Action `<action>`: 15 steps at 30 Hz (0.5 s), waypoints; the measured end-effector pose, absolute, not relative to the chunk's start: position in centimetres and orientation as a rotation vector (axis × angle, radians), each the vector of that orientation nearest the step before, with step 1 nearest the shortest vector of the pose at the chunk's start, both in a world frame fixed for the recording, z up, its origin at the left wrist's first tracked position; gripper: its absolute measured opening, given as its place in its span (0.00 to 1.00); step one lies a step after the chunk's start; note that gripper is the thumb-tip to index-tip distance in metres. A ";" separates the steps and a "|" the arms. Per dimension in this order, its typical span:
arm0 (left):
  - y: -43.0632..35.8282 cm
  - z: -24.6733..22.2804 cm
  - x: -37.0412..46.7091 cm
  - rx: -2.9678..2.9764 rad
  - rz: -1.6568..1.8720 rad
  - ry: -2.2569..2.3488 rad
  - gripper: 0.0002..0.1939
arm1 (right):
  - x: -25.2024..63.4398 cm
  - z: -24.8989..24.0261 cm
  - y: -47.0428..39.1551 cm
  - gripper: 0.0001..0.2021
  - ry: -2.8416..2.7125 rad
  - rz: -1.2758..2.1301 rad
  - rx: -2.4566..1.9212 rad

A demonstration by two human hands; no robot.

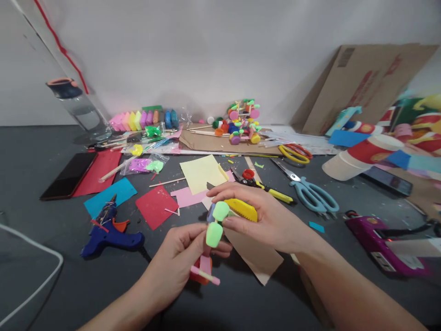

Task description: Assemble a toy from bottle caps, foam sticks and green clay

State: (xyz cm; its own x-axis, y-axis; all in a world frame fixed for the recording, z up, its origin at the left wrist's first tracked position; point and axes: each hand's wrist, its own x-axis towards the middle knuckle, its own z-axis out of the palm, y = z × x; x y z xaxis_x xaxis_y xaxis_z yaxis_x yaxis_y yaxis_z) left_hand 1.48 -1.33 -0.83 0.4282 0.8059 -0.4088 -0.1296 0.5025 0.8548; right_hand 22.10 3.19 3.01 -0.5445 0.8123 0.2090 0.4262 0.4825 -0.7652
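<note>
My left hand [181, 255] is closed round a small craft model [214, 234] with two light-green clay pads on top, a pink strip and stick lower down and an orange-red part beneath. My right hand [267, 218] reaches in from the right, its fingers curled at the upper green pad, with the thumb close to the pad's right side. What lies between these fingertips is partly hidden. Behind the model, a yellow utility knife [243, 209] shows between the right thumb and fingers, apparently on the table. Brown cardboard [257, 259] lies below the hands.
A blue glue gun [112, 234] and coloured paper [156, 207] lie to the left. Light-blue scissors [313, 193], yellow-handled pliers [275, 193] and a purple power strip [382, 248] are on the right. A similar model [244, 122] stands at the back, near a water bottle [82, 112].
</note>
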 end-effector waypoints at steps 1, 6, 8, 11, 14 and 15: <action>-1.4 -0.8 1.5 0.884 0.685 0.962 0.22 | 22.0 3.0 3.1 0.12 -2.152 0.917 -1.016; -1.3 -0.6 1.7 0.952 0.705 0.967 0.25 | 21.6 2.9 3.0 0.11 -2.085 0.976 -1.077; -1.4 -0.5 1.8 0.953 0.718 0.975 0.24 | 21.6 2.8 2.9 0.13 -2.097 0.974 -1.096; -1.5 -0.5 1.8 0.947 0.757 0.992 0.22 | 21.6 2.6 2.7 0.14 -2.116 0.959 -1.116; -1.6 -0.5 1.9 0.925 0.767 0.996 0.21 | 21.7 2.7 2.6 0.13 -2.115 0.951 -1.154; -1.6 -0.6 1.9 0.919 0.759 0.998 0.21 | 21.7 2.7 2.6 0.13 -2.113 0.962 -1.158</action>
State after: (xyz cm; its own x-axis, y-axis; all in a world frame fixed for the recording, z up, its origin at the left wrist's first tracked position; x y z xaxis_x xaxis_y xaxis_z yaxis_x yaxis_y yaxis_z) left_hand 1.90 -1.64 -0.56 0.3602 0.8614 -0.3581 -0.1148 0.4218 0.8994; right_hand 21.69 2.58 2.74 -0.4845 0.8669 0.1173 0.4807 0.3759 -0.7922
